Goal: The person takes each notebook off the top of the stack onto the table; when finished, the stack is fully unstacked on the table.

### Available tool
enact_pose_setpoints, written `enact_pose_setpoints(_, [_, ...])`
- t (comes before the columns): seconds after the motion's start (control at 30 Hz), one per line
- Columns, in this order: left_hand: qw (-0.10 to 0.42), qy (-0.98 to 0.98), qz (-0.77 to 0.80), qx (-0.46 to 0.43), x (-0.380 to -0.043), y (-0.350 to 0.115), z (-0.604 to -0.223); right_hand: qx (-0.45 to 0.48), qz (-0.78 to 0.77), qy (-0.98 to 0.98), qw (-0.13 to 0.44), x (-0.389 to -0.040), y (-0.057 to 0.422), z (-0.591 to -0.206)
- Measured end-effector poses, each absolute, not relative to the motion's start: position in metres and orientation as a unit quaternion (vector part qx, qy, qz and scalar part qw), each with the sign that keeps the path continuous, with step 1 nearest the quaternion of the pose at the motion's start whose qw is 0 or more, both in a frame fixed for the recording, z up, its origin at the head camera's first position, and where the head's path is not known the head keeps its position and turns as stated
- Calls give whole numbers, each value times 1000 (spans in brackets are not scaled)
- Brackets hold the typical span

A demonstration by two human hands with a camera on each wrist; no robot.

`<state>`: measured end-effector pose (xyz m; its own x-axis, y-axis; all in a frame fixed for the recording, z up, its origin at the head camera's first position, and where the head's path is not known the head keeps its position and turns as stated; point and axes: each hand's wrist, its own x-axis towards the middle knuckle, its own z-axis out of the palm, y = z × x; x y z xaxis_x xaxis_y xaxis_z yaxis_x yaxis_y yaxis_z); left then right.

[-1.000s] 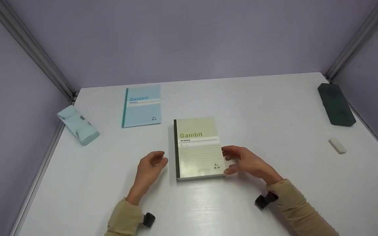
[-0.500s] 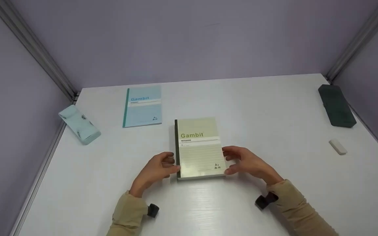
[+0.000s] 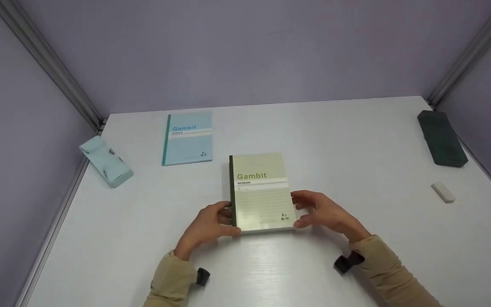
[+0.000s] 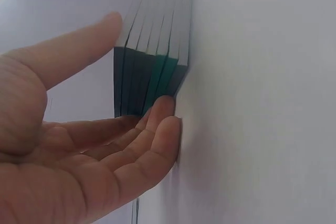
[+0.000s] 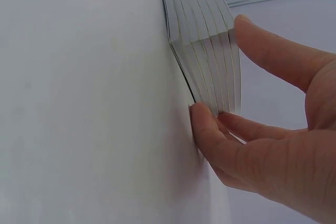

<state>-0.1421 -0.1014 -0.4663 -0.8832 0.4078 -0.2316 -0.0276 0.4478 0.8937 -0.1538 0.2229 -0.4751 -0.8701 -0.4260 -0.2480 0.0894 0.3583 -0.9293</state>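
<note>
- Nearest: tan left sleeve (image 3: pixel 173 275) and tan right sleeve (image 3: pixel 386 266), each with a small black device at the cuff: left device (image 3: pixel 203 277), right device (image 3: pixel 348 262).
- White surface (image 3: pixel 267 277), glossy, light reflecting off its near middle.
- Left hand (image 3: pixel 208 226) at the left side of a stack of notebooks (image 3: pixel 260 204). Its fingers (image 4: pixel 165 142) curl against the spines, thumb at the near left corner; grasping that side.
- Right hand (image 3: pixel 324 215) opposite, grasping the right side: its fingers (image 5: pixel 210 135) bent to the page edges, thumb at the near right corner.
- Stack lies flat on the surface, near the middle, between both hands. Top cover yellow-green, "Gambit" lettering, white band, dark spine to the left. Several layers show at the near end; spines dark, some teal.
- Right: small white block (image 3: pixel 443 192), well apart from the right hand.
- Left: pale blue case (image 3: pixel 106 161), dark marks on it, lying aslant near the left edge.
- Farther: blue notebook (image 3: pixel 189 138), flat, teal spine, far left of the stack.
- Far right: dark green case (image 3: pixel 442 138), lying aslant beyond the white block.
- Behind all: grey-purple wall (image 3: pixel 249 51).
</note>
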Motion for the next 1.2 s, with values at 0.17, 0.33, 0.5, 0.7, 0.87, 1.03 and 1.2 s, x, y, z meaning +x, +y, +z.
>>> enact_pose_setpoints(0.17, [210, 826, 509, 123, -143, -102, -469, -103, -558, 789, 236, -153, 223, -475])
enact_pose_setpoints(0.33, [213, 812, 526, 139, -145, -107, -471, -103, -556, 791, 232, -154, 222, -474])
enact_pose_setpoints(0.5, [233, 791, 552, 124, -149, -113, -470, -115, -556, 791, 228, -154, 221, -473])
enact_pose_setpoints(0.7, [254, 756, 597, 91, -152, -119, -468, -110, -556, 792, 226, -153, 222, -472])
enact_pose_setpoints(0.87, [273, 712, 643, 72, -154, -124, -466, -110, -556, 793, 224, -152, 220, -472])
enact_pose_setpoints(1.03, [284, 668, 686, 57, -156, -126, -462, -111, -553, 794, 224, -153, 220, -473])
enact_pose_setpoints(1.2, [297, 604, 737, 54, -157, -129, -458, -116, -555, 793, 222, -153, 222, -474])
